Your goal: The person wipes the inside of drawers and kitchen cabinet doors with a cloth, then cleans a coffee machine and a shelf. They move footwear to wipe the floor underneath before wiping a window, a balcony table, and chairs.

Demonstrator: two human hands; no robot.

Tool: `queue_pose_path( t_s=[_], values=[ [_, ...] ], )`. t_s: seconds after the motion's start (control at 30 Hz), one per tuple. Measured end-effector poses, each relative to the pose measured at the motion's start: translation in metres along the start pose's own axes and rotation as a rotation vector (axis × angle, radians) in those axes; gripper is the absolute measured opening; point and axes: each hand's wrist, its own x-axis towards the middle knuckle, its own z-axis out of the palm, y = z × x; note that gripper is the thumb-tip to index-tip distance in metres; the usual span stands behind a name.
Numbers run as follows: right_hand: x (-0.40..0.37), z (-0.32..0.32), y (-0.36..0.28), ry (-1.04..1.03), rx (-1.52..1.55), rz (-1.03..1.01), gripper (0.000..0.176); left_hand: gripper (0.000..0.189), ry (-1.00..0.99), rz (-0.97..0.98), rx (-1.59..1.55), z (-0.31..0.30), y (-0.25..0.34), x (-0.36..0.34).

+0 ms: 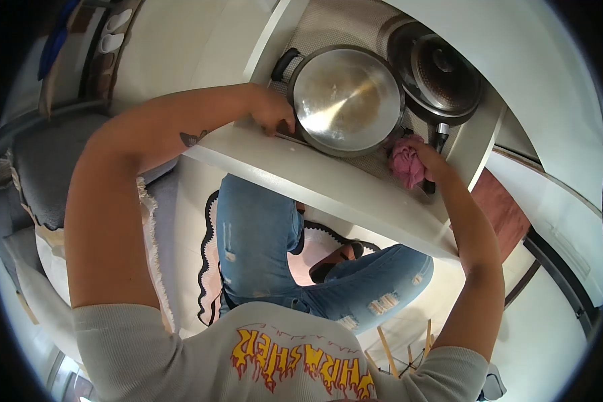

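A wide steel pot (348,100) with black side handles sits in an open white drawer (328,191). At the pot's left rim, just inside the drawer's front panel, is my left hand (273,110). Its fingers are curled downward, and what they grip, if anything, is hidden. My right hand (430,159) is closed around a bunched pink cloth (407,162), low on the pot's right side. Beside that hand, the black handle of a lidded frying pan (442,74) points toward me.
A textured grey liner (331,23) covers the drawer bottom. My legs in ripped jeans (258,234) are folded below the drawer, over a pink mat (210,268) with black trim. A grey cushioned seat (60,157) stands at left, and a white curved surface (549,80) rises at right.
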Motion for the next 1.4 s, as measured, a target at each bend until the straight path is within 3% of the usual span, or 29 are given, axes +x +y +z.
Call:
queue_pose_path(
  t_s=[0.07,0.13,0.27,0.33,0.47,0.57,0.63,0.77,0.83,0.87,0.93,0.97,1.03,1.13,1.23,1.3,1.37,1.4],
  values=[
    [-0.008,0.003,-0.001,0.005,0.056,0.023,0.018,0.047,0.027,0.057,0.108,0.000,0.008,-0.002],
    [-0.015,0.004,-0.001,0.088,0.051,-0.040,0.016,0.029,0.060,0.160,0.219,0.003,0.012,-0.002],
    [-0.024,0.001,-0.004,0.105,0.054,-0.084,0.017,0.012,0.047,0.187,0.309,0.000,0.017,-0.009],
    [-0.024,-0.001,-0.008,0.114,0.120,-0.156,0.017,0.006,-0.003,0.014,0.432,-0.003,0.020,-0.013],
    [-0.010,-0.015,-0.015,0.097,0.101,-0.112,0.019,0.008,-0.082,-0.090,0.433,-0.005,0.029,-0.011],
    [0.008,-0.024,0.000,0.176,-0.064,-0.189,0.021,0.023,-0.091,-0.234,0.496,-0.004,0.034,-0.018],
    [0.000,-0.010,0.004,0.221,-0.594,-0.251,0.024,0.028,-0.198,-0.105,0.235,-0.009,0.027,-0.027],
    [-0.008,0.009,0.006,0.059,-0.693,-0.303,0.029,0.021,-0.194,-0.142,0.427,-0.013,0.014,-0.011],
    [-0.003,0.007,0.014,0.162,-0.632,-0.151,0.033,0.029,-0.089,-0.359,0.427,-0.028,0.020,-0.012],
    [0.002,0.007,0.017,0.166,-0.635,-0.155,0.033,0.029,-0.083,-0.361,0.430,-0.029,0.022,-0.017],
    [0.011,0.005,0.019,0.120,-0.928,-0.310,0.036,0.022,0.505,-0.333,0.247,-0.030,0.027,-0.027],
    [0.015,0.002,0.022,0.125,-0.930,-0.309,0.036,0.022,0.509,-0.330,0.247,-0.033,0.030,-0.029],
    [0.010,0.013,0.021,0.336,-1.378,-0.341,0.038,0.026,0.433,-0.272,0.110,-0.035,0.031,-0.031],
    [-0.013,0.016,0.004,0.206,-1.623,-0.257,0.038,0.028,0.430,-0.227,0.117,-0.027,0.033,-0.032],
    [-0.049,0.015,-0.031,0.076,-1.524,-0.087,0.030,0.029,0.498,-0.246,0.179,-0.024,0.046,-0.045],
    [-0.055,-0.004,-0.043,0.156,-1.430,-0.086,0.029,0.028,0.505,-0.259,0.211,-0.032,0.078,-0.066],
    [-0.069,-0.026,-0.038,0.226,-1.329,-0.056,0.031,0.028,0.565,-0.150,0.175,-0.034,0.127,-0.087],
    [-0.077,-0.033,-0.041,0.197,-1.287,-0.165,0.028,0.028,0.577,-0.071,0.142,-0.032,0.149,-0.095]
  ],
)
